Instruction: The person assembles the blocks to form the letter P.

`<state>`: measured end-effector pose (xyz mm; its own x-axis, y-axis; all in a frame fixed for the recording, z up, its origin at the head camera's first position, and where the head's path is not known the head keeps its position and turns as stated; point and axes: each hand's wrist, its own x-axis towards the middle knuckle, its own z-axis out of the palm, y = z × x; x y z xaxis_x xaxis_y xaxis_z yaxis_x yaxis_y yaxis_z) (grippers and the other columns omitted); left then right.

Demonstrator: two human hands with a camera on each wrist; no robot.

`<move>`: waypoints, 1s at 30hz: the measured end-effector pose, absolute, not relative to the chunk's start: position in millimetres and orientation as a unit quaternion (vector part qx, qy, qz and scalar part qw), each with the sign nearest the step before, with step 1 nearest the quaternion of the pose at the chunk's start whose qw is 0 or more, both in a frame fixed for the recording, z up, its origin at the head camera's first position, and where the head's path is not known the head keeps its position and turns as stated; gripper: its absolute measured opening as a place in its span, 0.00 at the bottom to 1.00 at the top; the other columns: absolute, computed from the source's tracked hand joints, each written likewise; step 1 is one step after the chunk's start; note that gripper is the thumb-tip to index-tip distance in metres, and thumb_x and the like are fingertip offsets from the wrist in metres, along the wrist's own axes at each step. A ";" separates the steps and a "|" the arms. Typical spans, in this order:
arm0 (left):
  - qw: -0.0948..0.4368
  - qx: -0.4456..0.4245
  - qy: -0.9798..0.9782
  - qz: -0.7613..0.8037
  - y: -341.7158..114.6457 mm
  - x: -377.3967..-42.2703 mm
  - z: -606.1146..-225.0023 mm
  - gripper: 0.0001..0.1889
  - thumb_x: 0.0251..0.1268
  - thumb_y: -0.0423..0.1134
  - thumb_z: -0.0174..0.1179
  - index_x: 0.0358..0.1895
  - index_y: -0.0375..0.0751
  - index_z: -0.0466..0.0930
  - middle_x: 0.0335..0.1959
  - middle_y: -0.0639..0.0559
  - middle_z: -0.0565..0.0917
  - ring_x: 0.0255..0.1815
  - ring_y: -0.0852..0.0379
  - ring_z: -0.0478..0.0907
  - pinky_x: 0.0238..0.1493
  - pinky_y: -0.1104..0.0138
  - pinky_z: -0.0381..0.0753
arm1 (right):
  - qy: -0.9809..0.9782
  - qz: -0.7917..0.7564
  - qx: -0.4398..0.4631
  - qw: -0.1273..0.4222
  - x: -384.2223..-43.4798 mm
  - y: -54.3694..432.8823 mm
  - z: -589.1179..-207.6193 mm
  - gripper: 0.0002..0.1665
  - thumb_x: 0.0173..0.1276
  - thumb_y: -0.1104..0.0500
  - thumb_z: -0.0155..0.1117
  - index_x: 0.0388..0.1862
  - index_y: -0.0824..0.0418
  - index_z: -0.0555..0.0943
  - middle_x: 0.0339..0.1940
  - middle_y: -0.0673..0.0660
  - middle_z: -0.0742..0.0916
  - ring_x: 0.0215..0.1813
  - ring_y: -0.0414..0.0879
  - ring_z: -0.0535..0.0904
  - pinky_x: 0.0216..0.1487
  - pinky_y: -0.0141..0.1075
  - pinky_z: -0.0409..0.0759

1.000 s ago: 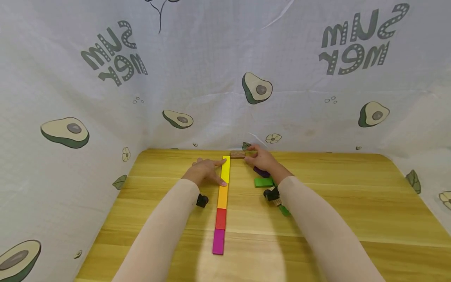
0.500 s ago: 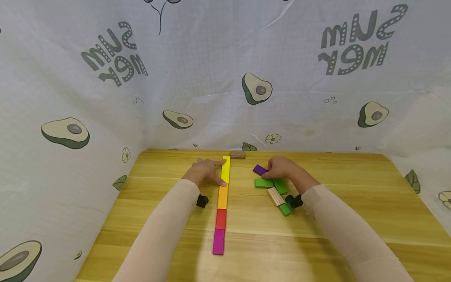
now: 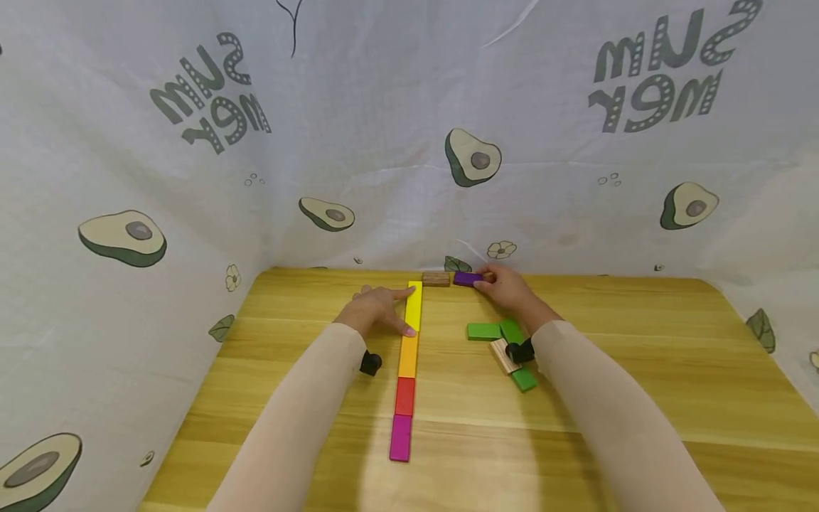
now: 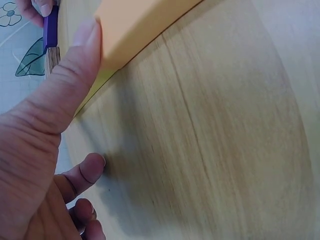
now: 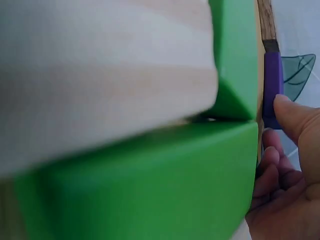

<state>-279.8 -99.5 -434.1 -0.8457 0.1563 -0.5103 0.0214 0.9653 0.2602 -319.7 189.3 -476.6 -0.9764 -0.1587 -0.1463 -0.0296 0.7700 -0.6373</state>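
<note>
A straight row of coloured blocks runs along the table: yellow (image 3: 414,306), orange (image 3: 408,355), red (image 3: 404,396) and magenta (image 3: 400,438). My left hand (image 3: 374,309) rests at the yellow block from the left, index fingertip near its far end. Its thumb (image 4: 75,75) lies against the row around where yellow meets orange. Along the table's back edge, a brown wooden block (image 3: 436,279) lies near the yellow end. To its right my right hand (image 3: 510,288) pinches a purple block (image 3: 468,279) by its right end, thumb on the near side in the right wrist view.
Below the right hand lie several loose blocks: a green block (image 3: 483,331), another green one (image 3: 511,330), a pale wooden block (image 3: 502,355) and a smaller green piece (image 3: 524,380). A printed cloth (image 3: 384,171) stands behind the table's back edge.
My right hand went from the brown block back to the loose group, took hold of the purple block and carried it to the back edge beside the brown block. My left hand stayed put.
</note>
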 end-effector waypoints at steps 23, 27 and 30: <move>0.274 0.045 0.953 0.118 -98.3 -279.9 -433.5 0.55 0.44 0.69 0.75 0.78 0.85 0.51 0.81 0.44 0.63 0.72 0.34 0.60 0.69 0.36 0.69 | 0.939 -0.321 -0.065 0.102 -327.1 184.5 -479.4 0.25 0.80 0.50 0.56 0.70 0.59 0.74 0.56 0.67 0.81 0.54 0.59 0.73 0.64 0.56 0.73; 0.273 0.045 0.954 0.116 -98.0 -279.2 -432.1 0.55 0.44 0.69 0.74 0.78 0.84 0.51 0.80 0.44 0.63 0.71 0.34 0.60 0.68 0.37 0.70 | 0.939 -0.322 -0.065 0.103 -324.9 183.9 -476.6 0.25 0.80 0.51 0.56 0.70 0.60 0.74 0.55 0.67 0.80 0.53 0.59 0.73 0.61 0.55 0.73; 0.273 0.045 0.954 0.113 -97.5 -278.4 -431.2 0.55 0.44 0.69 0.74 0.78 0.84 0.51 0.80 0.44 0.64 0.71 0.35 0.61 0.68 0.38 0.71 | 0.938 -0.324 -0.063 0.107 -323.5 183.8 -475.7 0.24 0.81 0.51 0.56 0.70 0.60 0.74 0.55 0.67 0.80 0.53 0.60 0.73 0.61 0.55 0.73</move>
<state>-278.4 -97.5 -431.2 -0.8474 0.1471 -0.5101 0.0234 0.9703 0.2409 -323.5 183.8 -475.7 -0.9691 -0.1877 -0.1598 -0.0493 0.7827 -0.6205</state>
